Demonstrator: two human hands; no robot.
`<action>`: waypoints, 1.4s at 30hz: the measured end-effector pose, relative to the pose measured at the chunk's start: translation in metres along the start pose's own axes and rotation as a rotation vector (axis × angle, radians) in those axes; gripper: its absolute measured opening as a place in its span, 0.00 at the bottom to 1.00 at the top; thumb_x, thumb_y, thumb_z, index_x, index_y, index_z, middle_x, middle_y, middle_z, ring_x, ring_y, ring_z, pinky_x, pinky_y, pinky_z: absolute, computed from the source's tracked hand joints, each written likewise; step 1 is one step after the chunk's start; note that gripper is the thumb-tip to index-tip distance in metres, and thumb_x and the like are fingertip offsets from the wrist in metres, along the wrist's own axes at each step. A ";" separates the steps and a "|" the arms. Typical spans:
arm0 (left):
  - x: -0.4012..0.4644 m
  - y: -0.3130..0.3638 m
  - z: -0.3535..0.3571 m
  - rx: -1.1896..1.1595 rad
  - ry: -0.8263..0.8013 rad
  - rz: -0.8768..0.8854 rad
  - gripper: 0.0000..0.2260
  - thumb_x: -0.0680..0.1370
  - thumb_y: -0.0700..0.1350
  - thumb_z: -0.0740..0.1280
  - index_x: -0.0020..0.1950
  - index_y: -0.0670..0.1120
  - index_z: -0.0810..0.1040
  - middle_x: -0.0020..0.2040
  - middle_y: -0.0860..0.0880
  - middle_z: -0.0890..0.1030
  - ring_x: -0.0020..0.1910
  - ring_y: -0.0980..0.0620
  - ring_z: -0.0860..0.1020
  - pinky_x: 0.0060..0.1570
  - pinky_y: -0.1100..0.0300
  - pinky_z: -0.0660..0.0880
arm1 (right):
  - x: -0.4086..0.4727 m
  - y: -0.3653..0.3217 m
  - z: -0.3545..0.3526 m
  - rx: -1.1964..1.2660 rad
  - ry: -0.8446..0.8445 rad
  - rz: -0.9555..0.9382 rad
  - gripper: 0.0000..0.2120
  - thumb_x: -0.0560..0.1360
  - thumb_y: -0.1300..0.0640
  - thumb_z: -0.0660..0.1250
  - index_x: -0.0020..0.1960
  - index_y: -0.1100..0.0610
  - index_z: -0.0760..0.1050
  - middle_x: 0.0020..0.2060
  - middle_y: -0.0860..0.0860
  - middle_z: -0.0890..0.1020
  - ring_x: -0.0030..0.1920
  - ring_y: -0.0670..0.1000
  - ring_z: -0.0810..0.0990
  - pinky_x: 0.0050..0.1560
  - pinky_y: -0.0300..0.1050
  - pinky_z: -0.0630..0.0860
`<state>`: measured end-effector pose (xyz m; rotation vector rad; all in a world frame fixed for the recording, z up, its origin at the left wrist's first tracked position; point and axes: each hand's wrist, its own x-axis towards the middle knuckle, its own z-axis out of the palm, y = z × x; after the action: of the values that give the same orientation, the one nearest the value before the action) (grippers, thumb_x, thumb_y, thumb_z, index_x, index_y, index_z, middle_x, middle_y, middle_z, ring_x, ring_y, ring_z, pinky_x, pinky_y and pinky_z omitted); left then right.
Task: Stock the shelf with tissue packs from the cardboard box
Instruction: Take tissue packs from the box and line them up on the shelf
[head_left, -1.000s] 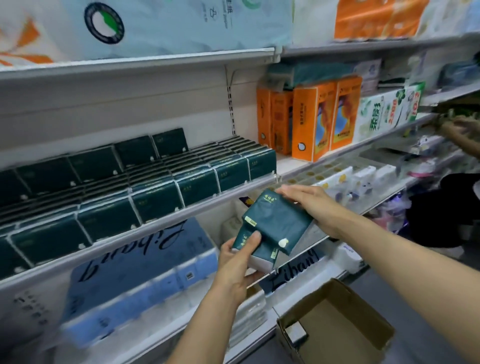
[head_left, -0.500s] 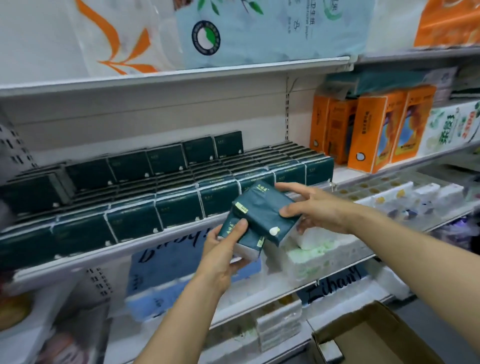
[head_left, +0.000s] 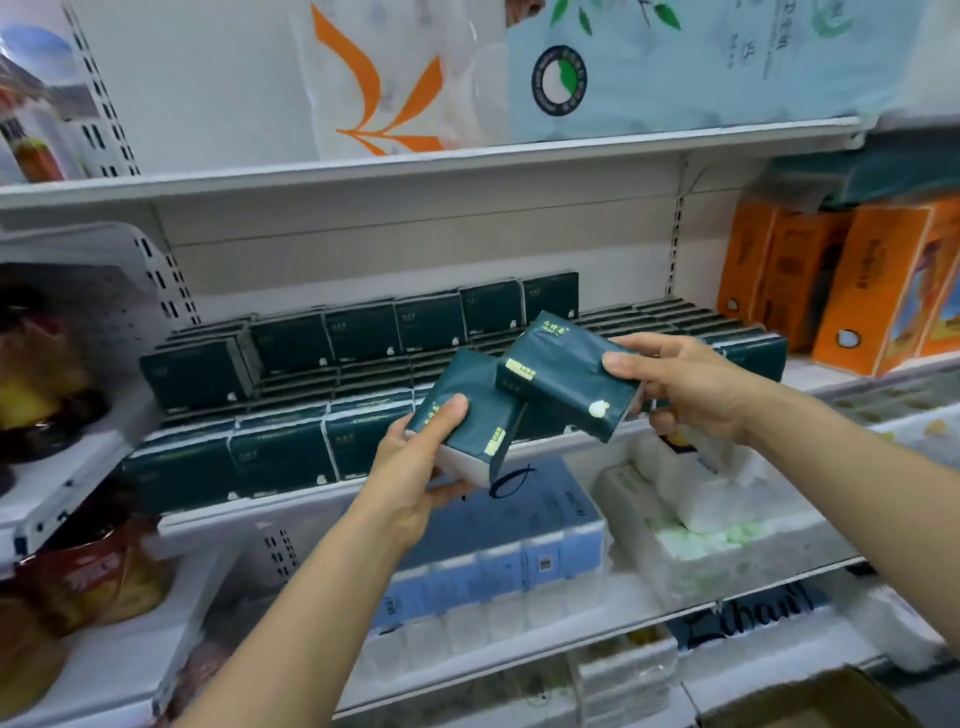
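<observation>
My left hand (head_left: 418, 467) grips a dark green tissue pack (head_left: 475, 410) from below, thumb on its top face. My right hand (head_left: 691, 387) holds a second dark green tissue pack (head_left: 563, 376) by its right end, a little higher and overlapping the first. Both packs hang in front of the middle shelf (head_left: 597, 441), where rows of the same green packs (head_left: 291, 447) lie, with several more (head_left: 431, 322) standing upright along the back. A corner of the cardboard box (head_left: 831, 701) shows at the bottom right.
Orange boxes (head_left: 857, 291) stand on the shelf to the right. Blue tissue bundles (head_left: 519, 545) and white-green bundles (head_left: 717, 525) fill the shelf below. Large paper packs (head_left: 649, 67) sit on the top shelf. Snack bags (head_left: 88, 577) lie in the bay at left.
The view has swung left and closer to the shelf. My hands have moved apart, so the two packs overlap less, and the right-hand pack has risen towards the green rows.
</observation>
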<state>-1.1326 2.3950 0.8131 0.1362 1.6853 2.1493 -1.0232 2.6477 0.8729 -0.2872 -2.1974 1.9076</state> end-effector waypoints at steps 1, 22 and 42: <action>0.005 0.007 0.000 0.000 -0.005 0.004 0.29 0.71 0.54 0.77 0.67 0.42 0.76 0.55 0.39 0.84 0.53 0.44 0.84 0.40 0.49 0.83 | 0.007 -0.003 0.000 0.005 0.005 -0.008 0.21 0.67 0.49 0.74 0.58 0.52 0.80 0.41 0.54 0.83 0.34 0.49 0.76 0.23 0.37 0.64; 0.157 0.065 0.018 -0.295 0.280 0.103 0.28 0.74 0.50 0.75 0.70 0.43 0.70 0.61 0.38 0.77 0.58 0.41 0.79 0.47 0.41 0.83 | 0.290 -0.001 -0.057 -0.638 0.055 -0.428 0.13 0.69 0.62 0.77 0.50 0.56 0.76 0.51 0.55 0.80 0.54 0.57 0.78 0.57 0.51 0.75; 0.181 0.064 0.012 -0.357 0.315 0.111 0.36 0.64 0.51 0.78 0.69 0.43 0.73 0.63 0.38 0.79 0.60 0.39 0.80 0.44 0.43 0.83 | 0.359 0.024 -0.012 -0.780 0.029 -0.556 0.18 0.68 0.59 0.78 0.55 0.56 0.78 0.50 0.54 0.70 0.46 0.52 0.73 0.50 0.41 0.69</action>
<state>-1.3100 2.4610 0.8461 -0.2267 1.4402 2.6271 -1.3630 2.7654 0.8632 0.1736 -2.5429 0.7236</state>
